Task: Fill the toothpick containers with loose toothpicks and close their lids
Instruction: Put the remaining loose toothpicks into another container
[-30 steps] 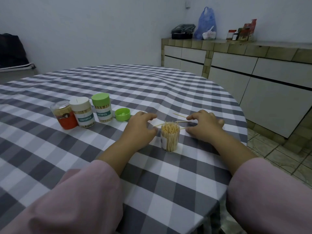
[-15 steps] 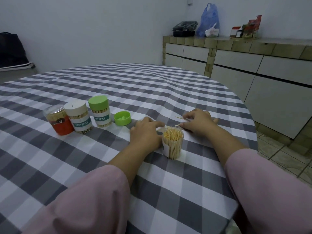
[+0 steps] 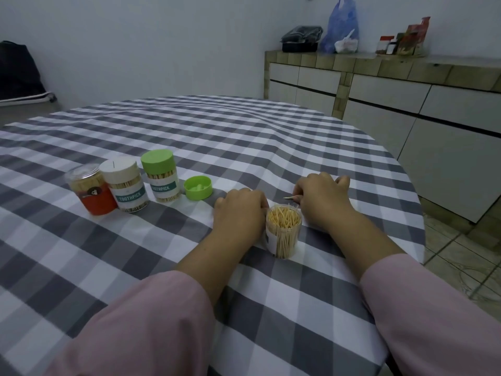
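The right hand point(image 3: 321, 200) lies knuckles-up on the table point(image 3: 244, 137), its fingers curled and pinching a toothpick point(image 3: 289, 197) whose tip pokes out to the left just above the cloth. The left hand point(image 3: 240, 213) rests palm-down on the table with its fingers bent under; whether it holds anything cannot be told, since the fingertips are hidden. Between the two hands, a little nearer the person, stands an open jar point(image 3: 283, 231), clear plastic, upright, packed with toothpicks standing on end (the left hand's thumb side is right against its rim, or so close that the gap does not show). The right hand sits just beyond and to the right of the jar.

To the left, a green lid point(image 3: 198, 187) lies upside down on the cloth, near the left hand but apart from it. Beside the lid stand three closed jars in a row, each touching or nearly touching the next: a green-capped jar point(image 3: 160, 175), a white-capped jar point(image 3: 124, 184), and a clear-topped jar with a red label point(image 3: 90, 189). All three show toothpicks inside.

The table wears a grey and white checked cloth. Both forearms come out of pink sleeves point(image 3: 141, 327). Behind, a tiled counter point(image 3: 379, 66) carries a blue plastic bag point(image 3: 342, 25) and some small packets.
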